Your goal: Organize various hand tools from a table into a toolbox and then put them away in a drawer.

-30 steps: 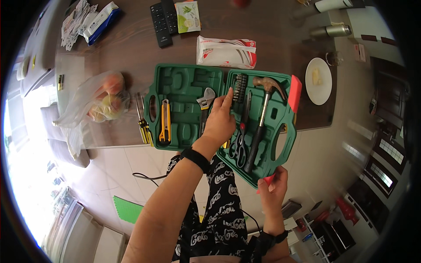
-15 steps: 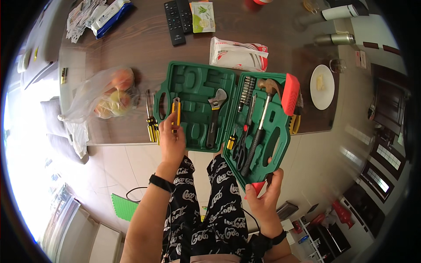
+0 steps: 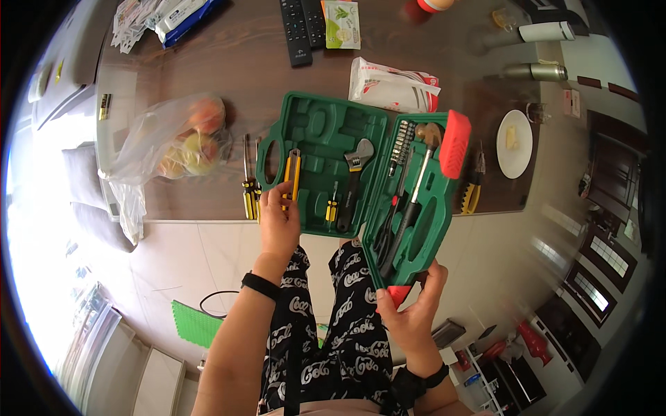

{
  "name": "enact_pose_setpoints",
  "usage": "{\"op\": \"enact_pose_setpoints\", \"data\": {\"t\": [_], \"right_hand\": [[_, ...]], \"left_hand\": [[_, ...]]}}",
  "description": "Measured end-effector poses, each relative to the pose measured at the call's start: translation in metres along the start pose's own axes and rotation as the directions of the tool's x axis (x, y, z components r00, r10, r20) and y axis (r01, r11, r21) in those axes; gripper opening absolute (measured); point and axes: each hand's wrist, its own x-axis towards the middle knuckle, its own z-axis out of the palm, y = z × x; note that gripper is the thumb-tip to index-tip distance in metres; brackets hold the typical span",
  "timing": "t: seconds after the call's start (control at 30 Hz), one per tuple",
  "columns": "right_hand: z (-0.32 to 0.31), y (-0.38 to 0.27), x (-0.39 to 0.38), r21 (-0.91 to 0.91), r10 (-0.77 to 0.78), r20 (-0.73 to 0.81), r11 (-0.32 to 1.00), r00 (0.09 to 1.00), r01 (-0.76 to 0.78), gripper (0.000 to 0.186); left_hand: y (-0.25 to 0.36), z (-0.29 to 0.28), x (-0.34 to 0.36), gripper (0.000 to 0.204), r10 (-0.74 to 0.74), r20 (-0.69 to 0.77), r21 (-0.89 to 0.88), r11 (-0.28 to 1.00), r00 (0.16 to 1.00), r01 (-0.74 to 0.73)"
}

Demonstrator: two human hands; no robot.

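A green tool case [image 3: 322, 111] lies open at the table's near edge. Its left half holds a yellow utility knife [image 3: 293, 166], an adjustable wrench [image 3: 357, 159] and a small screwdriver [image 3: 331, 208]. In its tilted right half are a bit row [image 3: 402, 145], black scissors [image 3: 383, 232] and a hammer [image 3: 431, 139]. My left hand [image 3: 281, 218] curls its fingers at the case's lower left edge, by the knife's end. My right hand [image 3: 413, 308] grips the right half's near corner at a red latch [image 3: 397, 293]. Screwdrivers [image 3: 248, 194] lie left of the case.
The dark table [image 3: 208, 62] also holds bagged fruit [image 3: 201, 149], two remotes [image 3: 295, 41], a sachet [image 3: 342, 28], a white pack [image 3: 392, 87], packets [image 3: 173, 21], a plate [image 3: 515, 142], flasks [image 3: 544, 71] and a yellow-handled tool [image 3: 472, 194]. A chair [image 3: 87, 180] stands at the left.
My left hand has moved leftward from the bit row to the knife. The right half is tilted further toward the left. The small screwdriver has shifted from the right half into the left half.
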Motion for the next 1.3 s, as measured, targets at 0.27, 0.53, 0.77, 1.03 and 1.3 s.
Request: {"op": "enact_pose_setpoints", "data": {"t": [0.27,0.53,0.77,1.03,1.3], "right_hand": [[-0.006,0.013,0.0,0.129,0.052,-0.055,0.991,0.997,-0.045,0.067],[-0.029,0.063,0.017,0.381,0.348,-0.185,0.888,0.919,-0.259,0.053],[-0.04,0.168,0.048,0.536,0.517,-0.059,0.738,0.854,-0.41,0.035],[-0.031,0.212,0.068,0.589,0.551,0.046,0.659,0.834,-0.468,0.021],[-0.035,0.197,0.06,0.562,0.536,0.016,0.693,0.844,-0.451,0.026]], "left_hand": [[0.012,0.022,-0.015,0.032,-0.071,0.237,0.241,0.97,0.969,0.012],[0.017,0.047,-0.001,0.044,-0.067,0.246,0.506,0.86,0.967,-0.069],[0.023,0.048,-0.004,0.033,-0.181,0.366,0.193,0.974,0.913,0.115],[0.027,0.079,-0.013,0.034,-0.174,0.457,-0.077,0.969,0.872,0.234],[0.043,0.101,-0.034,0.036,-0.135,0.482,0.118,0.989,0.866,0.088]]}}
